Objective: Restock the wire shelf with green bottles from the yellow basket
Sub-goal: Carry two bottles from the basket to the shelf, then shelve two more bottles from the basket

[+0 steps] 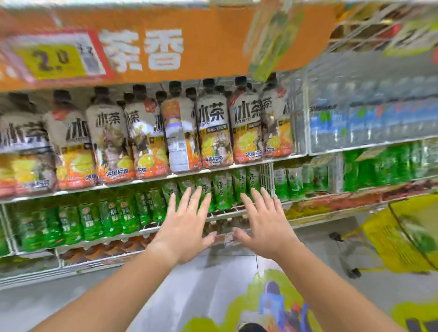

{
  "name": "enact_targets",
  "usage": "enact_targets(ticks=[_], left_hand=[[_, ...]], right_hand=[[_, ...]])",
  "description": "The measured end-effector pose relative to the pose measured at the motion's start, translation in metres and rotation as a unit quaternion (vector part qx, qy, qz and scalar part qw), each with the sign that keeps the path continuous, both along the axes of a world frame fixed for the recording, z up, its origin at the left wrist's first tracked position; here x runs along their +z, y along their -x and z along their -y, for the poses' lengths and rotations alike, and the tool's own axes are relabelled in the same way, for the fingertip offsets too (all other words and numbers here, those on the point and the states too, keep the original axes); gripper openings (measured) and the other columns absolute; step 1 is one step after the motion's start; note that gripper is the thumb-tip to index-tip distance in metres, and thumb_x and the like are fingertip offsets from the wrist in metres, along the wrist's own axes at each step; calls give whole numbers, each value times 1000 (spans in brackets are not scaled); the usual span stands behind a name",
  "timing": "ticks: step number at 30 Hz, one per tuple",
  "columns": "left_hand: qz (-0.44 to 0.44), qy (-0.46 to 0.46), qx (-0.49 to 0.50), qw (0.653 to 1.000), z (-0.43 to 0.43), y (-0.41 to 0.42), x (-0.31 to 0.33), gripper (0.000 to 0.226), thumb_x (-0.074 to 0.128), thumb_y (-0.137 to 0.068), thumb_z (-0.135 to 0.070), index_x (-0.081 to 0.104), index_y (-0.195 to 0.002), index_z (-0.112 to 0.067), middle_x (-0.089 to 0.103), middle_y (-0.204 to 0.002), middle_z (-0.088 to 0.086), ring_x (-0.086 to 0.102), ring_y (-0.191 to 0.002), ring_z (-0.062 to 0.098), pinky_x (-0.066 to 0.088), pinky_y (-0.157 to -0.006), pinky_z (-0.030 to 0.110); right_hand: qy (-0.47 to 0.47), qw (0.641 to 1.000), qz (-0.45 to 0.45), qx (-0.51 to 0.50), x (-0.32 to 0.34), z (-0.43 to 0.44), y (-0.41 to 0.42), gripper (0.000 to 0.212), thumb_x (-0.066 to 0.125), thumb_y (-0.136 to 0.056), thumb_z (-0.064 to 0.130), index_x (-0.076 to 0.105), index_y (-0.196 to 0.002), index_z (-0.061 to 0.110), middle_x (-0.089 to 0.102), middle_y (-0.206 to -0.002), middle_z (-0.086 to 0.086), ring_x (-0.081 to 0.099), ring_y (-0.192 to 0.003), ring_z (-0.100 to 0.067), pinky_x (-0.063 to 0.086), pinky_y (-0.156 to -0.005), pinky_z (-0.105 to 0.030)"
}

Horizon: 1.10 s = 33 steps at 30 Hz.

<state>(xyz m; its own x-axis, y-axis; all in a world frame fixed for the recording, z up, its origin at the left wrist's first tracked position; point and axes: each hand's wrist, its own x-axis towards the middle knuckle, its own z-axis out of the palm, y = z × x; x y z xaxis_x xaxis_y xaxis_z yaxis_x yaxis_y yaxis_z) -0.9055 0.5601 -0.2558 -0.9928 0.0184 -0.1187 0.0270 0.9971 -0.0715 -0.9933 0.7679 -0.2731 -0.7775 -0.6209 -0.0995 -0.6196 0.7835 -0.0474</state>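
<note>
green bottles [223,190] upright on wire shelf [227,212]

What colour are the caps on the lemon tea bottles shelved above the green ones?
Black or very dark; the caps show in the head view, slightly blurred.

I see green bottles [222,191] mid-frame, beige-and-orange bottles [214,130] with black caps [208,82] above, an orange banner [218,40] with white lettering [165,49] upper centre, a yellow basket [385,238] lower right.

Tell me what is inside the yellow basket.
Inside the yellow basket a blurred green shape shows, probably green bottles. Its near wall hides the bottom, so a count is impossible.
</note>
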Motion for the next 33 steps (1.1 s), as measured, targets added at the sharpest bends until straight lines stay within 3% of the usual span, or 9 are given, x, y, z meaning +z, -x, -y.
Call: enact_targets(ticks=[3, 8, 14, 23, 29, 33], left_hand=[[-7, -2, -27, 1000, -5, -14, 37, 93, 29, -91, -70, 4, -162, -15, 5, -168, 16, 6, -155, 37, 13, -121, 62], [-12, 19, -81, 996, -13, -36, 87, 93, 29, -94, -70, -4, -161, -15, -4, -169, 15, 0, -155, 35, 9, -122, 60], [-45, 4, -136, 990, -28, -62, 116, 94, 26, -88, -71, 16, -161, -13, 15, -167, 17, 17, -153, 38, 21, -119, 63], [-57, 25, -225, 972, -107, -81, 181, 94, 10, -89, -72, -7, -161, -15, 1, -169, 12, -1, -156, 32, 5, -124, 58], [-72, 46, -254, 963, -184, -76, 198, 100, -1, -79, -73, -3, -162, -16, 0, -169, 13, -2, -156, 34, 6, -123, 60], [-92, 34, -266, 959, -264, -70, 209, 91, 16, -91, -72, 3, -162, -17, 2, -169, 13, 0, -155, 35, 5, -123, 60]], right_hand=[[-11, 1000, -3, -22, 44, -12, -23, 95, 16, -81, 73, 9, -158, 19, 5, -165, -13, -1, -151, -33, 3, -121, -54], [8, 996, -22, -88, 92, -26, -72, 92, 18, -83, 72, 24, -156, 15, 10, -164, -15, 6, -151, -35, 6, -121, -54], [20, 986, -44, -160, 128, -54, -134, 89, 21, -87, 73, 18, -157, 18, 8, -164, -13, 3, -151, -33, 5, -121, -54], [33, 966, -77, -243, 171, -136, -192, 87, 22, -89, 73, 10, -158, 21, 2, -165, -10, -1, -152, -31, 4, -121, -53], [43, 952, -98, -288, 182, -220, -210, 88, 22, -89, 74, 17, -158, 20, 11, -164, -10, 8, -151, -33, 11, -120, -54], [31, 943, -104, -316, 185, -291, -211, 85, 32, -88, 73, 35, -152, 17, 31, -158, -14, 29, -145, -37, 28, -114, -56]])
